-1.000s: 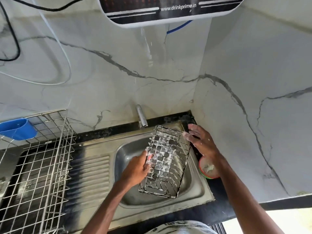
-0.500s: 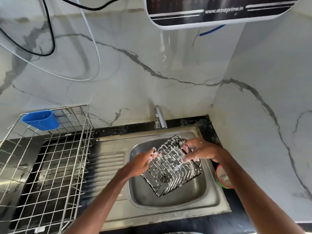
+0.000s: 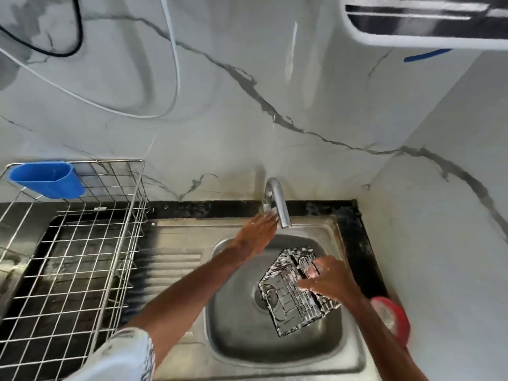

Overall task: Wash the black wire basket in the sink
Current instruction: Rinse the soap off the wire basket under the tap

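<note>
Head view — left grip [image 3: 258,235] outstretched, open, at tap [image 3: 278,200] — right grip [image 3: 328,281] clutches basket [image 3: 288,303].

The person is wearing a short sleeve [image 3: 123,353] on the left arm [image 3: 187,295]. It is looking pale, almost white, with little dark squiggly marks along its edge. Below it the arm is showing bare down to the left hand [image 3: 257,232]. The right arm [image 3: 384,334] is showing bare too, right down to the right hand [image 3: 327,281], which is looking wet and shiny.
</note>
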`<state>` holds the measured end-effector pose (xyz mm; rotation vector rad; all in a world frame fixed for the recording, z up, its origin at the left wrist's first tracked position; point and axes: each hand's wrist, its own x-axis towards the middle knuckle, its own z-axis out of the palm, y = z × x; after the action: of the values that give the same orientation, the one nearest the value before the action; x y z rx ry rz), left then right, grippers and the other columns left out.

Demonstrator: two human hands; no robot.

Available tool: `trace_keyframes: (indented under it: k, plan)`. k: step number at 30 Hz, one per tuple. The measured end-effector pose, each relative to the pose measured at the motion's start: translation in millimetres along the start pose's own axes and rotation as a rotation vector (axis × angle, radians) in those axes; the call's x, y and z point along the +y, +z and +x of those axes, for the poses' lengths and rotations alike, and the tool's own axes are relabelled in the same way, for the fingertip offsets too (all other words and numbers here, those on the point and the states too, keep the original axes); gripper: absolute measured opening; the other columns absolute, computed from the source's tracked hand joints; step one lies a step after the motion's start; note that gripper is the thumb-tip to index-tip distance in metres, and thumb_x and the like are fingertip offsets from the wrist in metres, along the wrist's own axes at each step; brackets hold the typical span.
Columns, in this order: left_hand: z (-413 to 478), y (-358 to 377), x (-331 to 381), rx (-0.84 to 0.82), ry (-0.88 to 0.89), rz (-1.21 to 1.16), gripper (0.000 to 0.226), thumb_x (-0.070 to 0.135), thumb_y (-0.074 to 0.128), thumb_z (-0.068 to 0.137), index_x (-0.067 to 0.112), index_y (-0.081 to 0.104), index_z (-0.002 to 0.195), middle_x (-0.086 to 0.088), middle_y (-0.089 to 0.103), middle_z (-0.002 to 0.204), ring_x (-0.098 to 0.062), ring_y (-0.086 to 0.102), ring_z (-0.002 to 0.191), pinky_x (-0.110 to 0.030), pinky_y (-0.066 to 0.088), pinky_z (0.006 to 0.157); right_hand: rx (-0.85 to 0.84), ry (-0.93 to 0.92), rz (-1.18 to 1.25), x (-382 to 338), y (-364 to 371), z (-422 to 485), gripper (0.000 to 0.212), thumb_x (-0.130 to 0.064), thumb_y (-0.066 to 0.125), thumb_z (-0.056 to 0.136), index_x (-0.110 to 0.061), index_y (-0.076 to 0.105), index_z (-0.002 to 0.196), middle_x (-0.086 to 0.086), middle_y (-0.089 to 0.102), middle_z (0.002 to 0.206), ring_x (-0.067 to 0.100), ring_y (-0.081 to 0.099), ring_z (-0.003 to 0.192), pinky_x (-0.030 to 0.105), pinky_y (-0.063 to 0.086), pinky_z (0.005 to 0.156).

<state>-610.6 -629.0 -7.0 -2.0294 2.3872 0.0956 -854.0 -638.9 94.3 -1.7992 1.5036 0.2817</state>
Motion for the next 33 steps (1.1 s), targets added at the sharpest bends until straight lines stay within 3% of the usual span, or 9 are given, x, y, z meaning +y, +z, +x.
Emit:
trace_keyframes:
  k: [4, 13, 16, 18, 20, 23, 27, 29, 33]
  plan:
    - [19, 19, -23, 0.066, 0.044, 0.169, 0.056, 0.007, 0.035, 0.109, -0.001, 0.015, 0.161, -0.017, 0.01, 0.171, -0.033, 0.007, 0.159, -0.048, -0.011, 0.122, 0.006, 0.019, 0.033, 0, -2, 7, 0.101, -0.062, 0.088, 0.061, -0.017, 0.05, 0.143, 0.007, 0.053, 0.146, 0.022, 0.056, 0.127, 0.032, 0.047, 0.105]
    - [-3, 53, -42, -0.15, -0.232, 0.178, 0.082, -0.001, 0.041, 0.102, -0.001, -0.02, 0.157, -0.022, -0.017, 0.166, -0.036, -0.002, 0.158, -0.049, -0.001, 0.127, 0.016, 0.057, 0.022, -14, -6, 27, 0.074, -0.047, 0.088, 0.069, -0.014, 0.06, 0.129, 0.006, 0.063, 0.131, 0.01, 0.051, 0.094, 0.023, 0.048, 0.085]
    - [-14, 36, -31, -0.149, -0.349, -0.111, 0.081, -0.004, 0.041, 0.097, 0.004, -0.006, 0.163, -0.02, -0.005, 0.17, -0.036, -0.001, 0.159, -0.048, 0.009, 0.129, -0.024, 0.048, 0.023, -23, -3, 32, 0.08, -0.05, 0.088, 0.07, -0.014, 0.057, 0.134, 0.004, 0.064, 0.128, 0.006, 0.052, 0.091, 0.01, 0.041, 0.065]
    - [-21, 25, -12, 0.015, -0.552, -0.503, 0.059, 0.003, 0.047, 0.099, 0.004, 0.034, 0.157, -0.023, 0.035, 0.161, -0.033, 0.038, 0.147, -0.04, 0.031, 0.121, -0.065, 0.042, 0.074, -30, -1, 36, 0.082, -0.059, 0.086, 0.067, -0.014, 0.059, 0.13, -0.004, 0.067, 0.108, 0.0, 0.06, 0.08, 0.008, 0.044, 0.058]
    - [-27, 17, 12, 0.096, -0.8, -1.021, 0.026, 0.008, 0.05, 0.102, 0.013, 0.069, 0.118, -0.021, 0.069, 0.124, -0.022, 0.068, 0.107, -0.039, 0.052, 0.099, -0.119, 0.028, 0.108, -35, 3, 41, 0.081, -0.064, 0.081, 0.07, -0.012, 0.061, 0.129, -0.004, 0.067, 0.1, 0.004, 0.067, 0.076, 0.018, 0.056, 0.063]
    - [-18, 2, 31, -0.222, -1.008, -1.727, 0.028, 0.016, 0.039, 0.11, 0.007, 0.066, 0.109, -0.018, 0.071, 0.114, -0.026, 0.071, 0.098, -0.044, 0.06, 0.09, -0.153, 0.002, 0.143, -40, 12, 50, 0.054, -0.05, 0.071, 0.089, -0.007, 0.067, 0.122, 0.011, 0.072, 0.111, 0.021, 0.073, 0.087, 0.038, 0.062, 0.081]
    - [4, -7, 31, -0.169, -1.177, -1.929, 0.033, 0.019, 0.034, 0.113, 0.002, 0.06, 0.103, -0.012, 0.077, 0.08, -0.022, 0.075, 0.072, -0.042, 0.063, 0.082, -0.151, -0.006, 0.207, -41, 16, 59, 0.025, -0.023, 0.056, 0.102, -0.006, 0.073, 0.094, 0.007, 0.067, 0.082, 0.03, 0.072, 0.086, 0.051, 0.06, 0.083]
    - [17, -10, 28, -0.162, -1.163, -1.992, 0.034, 0.021, 0.034, 0.113, -0.001, 0.059, 0.113, -0.018, 0.078, 0.09, -0.023, 0.077, 0.073, -0.038, 0.064, 0.069, -0.146, 0.026, 0.313, -38, 15, 63, 0.023, -0.012, 0.055, 0.102, -0.009, 0.07, 0.086, 0.005, 0.065, 0.077, 0.023, 0.068, 0.075, 0.048, 0.062, 0.078]
    - [39, -15, 29, -0.166, -1.084, -1.998, 0.026, 0.012, 0.032, 0.112, -0.001, 0.054, 0.108, -0.032, 0.069, 0.12, -0.037, 0.073, 0.107, -0.049, 0.06, 0.093, -0.146, 0.065, 0.47, -26, 9, 72, 0.019, -0.004, 0.055, 0.102, 0.006, 0.066, 0.112, 0.001, 0.068, 0.086, 0.011, 0.065, 0.063, 0.025, 0.057, 0.055]
